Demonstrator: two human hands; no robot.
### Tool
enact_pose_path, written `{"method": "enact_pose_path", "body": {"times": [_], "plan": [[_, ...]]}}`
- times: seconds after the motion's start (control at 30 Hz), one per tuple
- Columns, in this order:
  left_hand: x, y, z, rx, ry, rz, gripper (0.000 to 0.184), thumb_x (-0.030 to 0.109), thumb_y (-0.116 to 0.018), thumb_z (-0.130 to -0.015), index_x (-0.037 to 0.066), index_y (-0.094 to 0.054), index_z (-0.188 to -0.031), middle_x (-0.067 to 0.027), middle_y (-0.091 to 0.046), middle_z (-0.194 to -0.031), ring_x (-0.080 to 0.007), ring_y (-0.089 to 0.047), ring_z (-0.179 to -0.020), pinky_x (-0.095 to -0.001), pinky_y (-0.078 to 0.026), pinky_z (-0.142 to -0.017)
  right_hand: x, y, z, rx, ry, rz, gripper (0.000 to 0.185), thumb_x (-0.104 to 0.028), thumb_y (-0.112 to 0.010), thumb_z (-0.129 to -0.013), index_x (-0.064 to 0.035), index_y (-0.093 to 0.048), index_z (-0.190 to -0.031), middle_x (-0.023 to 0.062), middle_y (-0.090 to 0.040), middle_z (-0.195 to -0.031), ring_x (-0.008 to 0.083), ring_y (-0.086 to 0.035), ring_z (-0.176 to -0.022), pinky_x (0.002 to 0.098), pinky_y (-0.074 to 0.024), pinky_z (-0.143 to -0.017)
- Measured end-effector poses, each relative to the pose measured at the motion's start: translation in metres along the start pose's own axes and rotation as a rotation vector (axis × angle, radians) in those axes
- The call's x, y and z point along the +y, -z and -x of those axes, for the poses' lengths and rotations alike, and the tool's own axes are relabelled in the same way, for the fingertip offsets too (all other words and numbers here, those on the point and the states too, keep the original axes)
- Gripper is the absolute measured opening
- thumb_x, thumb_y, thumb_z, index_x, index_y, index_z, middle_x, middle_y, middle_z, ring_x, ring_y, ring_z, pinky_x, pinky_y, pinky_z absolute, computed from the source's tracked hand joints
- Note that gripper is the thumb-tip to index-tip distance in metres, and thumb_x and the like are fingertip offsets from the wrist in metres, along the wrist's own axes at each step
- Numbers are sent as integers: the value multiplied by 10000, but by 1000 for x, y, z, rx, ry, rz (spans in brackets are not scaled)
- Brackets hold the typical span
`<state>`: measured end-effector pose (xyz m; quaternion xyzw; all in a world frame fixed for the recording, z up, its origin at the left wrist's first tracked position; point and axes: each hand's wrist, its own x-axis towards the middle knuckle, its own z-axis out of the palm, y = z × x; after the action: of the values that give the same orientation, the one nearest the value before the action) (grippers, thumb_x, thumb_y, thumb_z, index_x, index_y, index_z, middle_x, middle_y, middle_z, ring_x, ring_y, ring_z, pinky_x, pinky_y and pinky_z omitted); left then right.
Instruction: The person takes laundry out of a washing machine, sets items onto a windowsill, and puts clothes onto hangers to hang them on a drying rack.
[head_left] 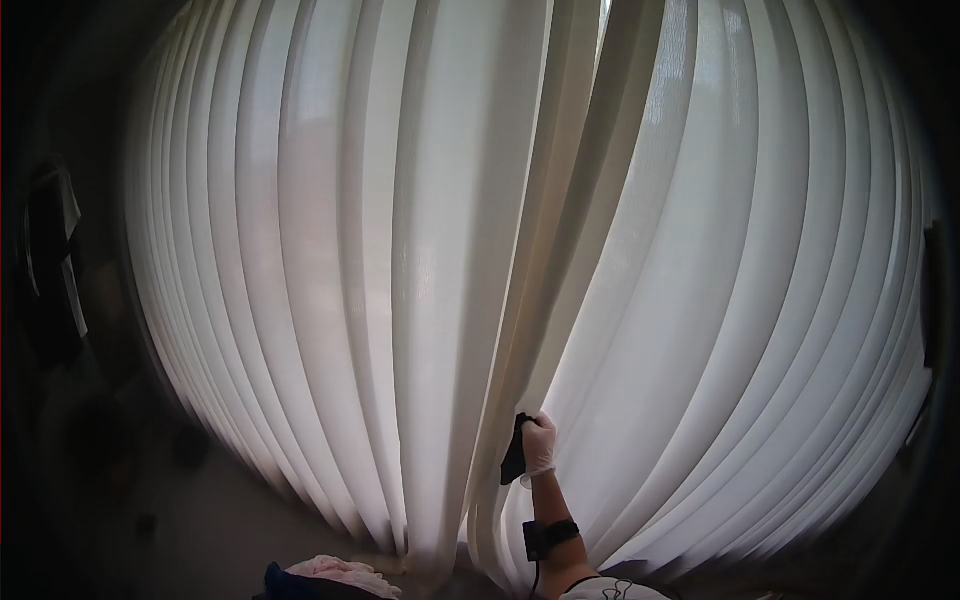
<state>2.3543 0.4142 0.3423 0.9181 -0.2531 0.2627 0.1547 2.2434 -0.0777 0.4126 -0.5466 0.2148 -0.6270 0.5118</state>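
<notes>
Nearest the camera, a white garment (612, 589) is seen beside the right arm (562, 558). A dark object (513, 455) is gripped in the gloved right hand (540, 443), before the central folds of the curtain (450, 300); the grip is closed around it, apparently for steadiness. Whether fabric is also pinched cannot be told. The left hand is not shown.

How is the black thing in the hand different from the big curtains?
The curtains look whitish and light glows through them, while the black item is dark. The curtains spread across most of the view; the black item is small beside them. The curtains hang in long folds, but the black item is gripped in the gloved right hand. What they share isn't plain.
</notes>
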Motion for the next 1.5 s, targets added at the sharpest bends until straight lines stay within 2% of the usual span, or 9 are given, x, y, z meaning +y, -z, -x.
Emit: {"method": "enact_pose_path", "body": {"times": [0.23,0.43,0.63,0.8,1.03,1.1,1.23,1.37,1.5], "plan": [[-72,45,65,22,112,-38,595,344,-591,-803,41,-439,-1292,-119,-582,-1077,-273,-524,-838,-374,-413,-764,-251,55,117,641,388,-64,347,-27,-381,-764,-17,-546,-1070,85,-593,-836,185,-587,-696,302,-505,-663],[-14,12,17,-31,131,-110,599,343,-595,-798,46,-440,-1295,-120,-585,-1078,-273,-526,-840,-373,-414,-765,-168,-4,61,-38,915,703,521,66,-427,-700,-6,-534,-1205,114,-642,-935,182,-596,-752,300,-488,-764],[1,-29,3,-39,159,-177,603,343,-600,-794,51,-442,-1297,-120,-587,-1079,-273,-528,-842,-373,-415,-766,3,16,11,194,-17,58,718,91,-406,-746,-52,-269,-1436,9,-562,-740,54,-482,-572,199,-433,-516],[4,-32,7,-38,119,-193,616,364,-599,-784,58,-445,-1296,-110,-583,-1083,-272,-520,-830,-372,-415,-755,58,-66,25,-258,-250,34,372,43,-414,-807,-20,-529,-1156,54,-598,-740,100,-550,-554,221,-449,-467],[5,-28,7,-46,51,-196,644,414,-592,-763,72,-450,-1290,-88,-570,-1093,-268,-499,-802,-371,-415,-728,72,-201,130,-950,-242,-96,545,-9,-444,-731,-34,-520,-1271,140,-617,-1135,250,-604,-961,277,-435,-887],[8,-29,5,-44,52,-202,653,429,-590,-758,75,-451,-1289,-81,-567,-1096,-266,-492,-794,-370,-414,-721,91,-178,118,-1089,-839,-424,486,-13,-453,-743,-16,-553,-1219,89,-624,-1006,195,-606,-865,270,-463,-838],[42,-4,-15,-82,158,-280,639,410,-578,-762,75,-449,-1290,-78,-568,-1089,-260,-488,-784,-374,-411,-721,173,-90,129,-482,-1262,-832,231,-87,-477,-805,-29,-581,-1003,76,-612,-888,187,-611,-806,310,-510,-800],[46,5,-29,-125,174,-329,593,382,-569,-778,87,-459,-1280,-78,-570,-1071,-261,-487,-774,-376,-411,-713,334,38,176,229,-1321,-47,158,-12,-463,-703,-52,-604,-762,70,-608,-797,199,-595,-754,369,-496,-709],[17,-26,-6,-141,205,-419,584,384,-569,-778,98,-463,-1276,-78,-574,-1042,-264,-488,-770,-378,-412,-707,366,67,173,309,-1097,287,192,6,-478,-703,-4,-631,-818,73,-613,-726,213,-606,-696,330,-480,-670]]}}
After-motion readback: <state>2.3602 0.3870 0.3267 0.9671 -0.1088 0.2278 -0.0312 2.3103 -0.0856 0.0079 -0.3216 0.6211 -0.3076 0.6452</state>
